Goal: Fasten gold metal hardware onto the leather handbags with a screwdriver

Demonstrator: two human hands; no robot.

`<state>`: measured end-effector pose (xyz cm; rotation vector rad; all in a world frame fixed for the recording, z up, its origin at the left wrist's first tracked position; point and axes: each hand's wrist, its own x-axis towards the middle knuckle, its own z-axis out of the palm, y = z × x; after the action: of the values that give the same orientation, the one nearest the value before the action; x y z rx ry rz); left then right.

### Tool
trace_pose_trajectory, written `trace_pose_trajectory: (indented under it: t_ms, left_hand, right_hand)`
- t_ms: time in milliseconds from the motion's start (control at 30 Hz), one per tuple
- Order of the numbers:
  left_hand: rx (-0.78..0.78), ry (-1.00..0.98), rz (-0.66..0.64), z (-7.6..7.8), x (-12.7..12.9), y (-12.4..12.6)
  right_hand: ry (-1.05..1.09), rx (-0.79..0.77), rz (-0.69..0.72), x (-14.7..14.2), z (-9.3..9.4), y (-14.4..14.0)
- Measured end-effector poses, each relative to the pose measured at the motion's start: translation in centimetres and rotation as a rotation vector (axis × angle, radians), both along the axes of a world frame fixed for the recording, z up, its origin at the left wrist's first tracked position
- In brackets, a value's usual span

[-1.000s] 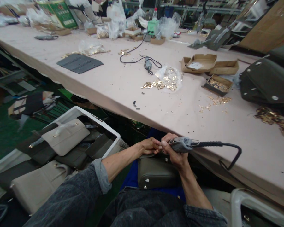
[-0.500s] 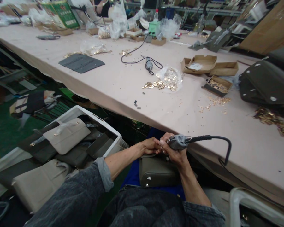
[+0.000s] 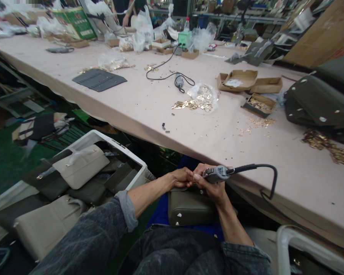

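Gripping corded tool [image 3: 217, 173], olive bag [image 3: 189, 208] under hands

Hands, left [image 3: 181, 178] and right [image 3: 210, 185], with grey corded tool [image 3: 218, 173] over olive bag [image 3: 189, 208].

A long pale worktable [image 3: 109, 100] fills the room — green floor [image 3: 5, 156] beneath it.

Gold fittings [image 3: 197, 102] and cardboard boxes [image 3: 240, 79] litter the table [image 3: 126, 103].
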<state>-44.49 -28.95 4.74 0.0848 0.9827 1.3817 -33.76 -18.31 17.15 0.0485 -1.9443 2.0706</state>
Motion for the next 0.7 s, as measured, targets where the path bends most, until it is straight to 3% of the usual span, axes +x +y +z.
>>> trace_pose_trajectory:
  t_ms: [167,267,367,467,600,700]
  left_hand:
    - [0.049,-0.015,-0.078,1.4,0.0,-0.8]
    - [0.068,-0.011,-0.058,1.7,0.4,-1.1]
    - [0.082,0.029,-0.006,1.7,0.9,-1.2]
    - [0.091,0.092,0.036,2.0,1.4,-1.4]
    - [0.090,0.176,0.067,2.7,2.1,-1.5]
    - [0.077,0.228,0.075,3.3,2.7,-1.5]
  right_hand:
    - [0.090,-0.224,-0.087,0.8,1.7,1.2]
    - [0.122,-0.376,-0.257,1.6,3.7,3.1]
    - [0.102,-0.439,-0.584,2.4,5.6,7.2]
    - [0.106,-0.528,-0.886,2.6,6.4,13.1]
    - [0.014,-0.593,-1.178,1.6,6.0,20.0]
    - [-0.026,-0.538,-1.310,0.8,4.8,22.5]
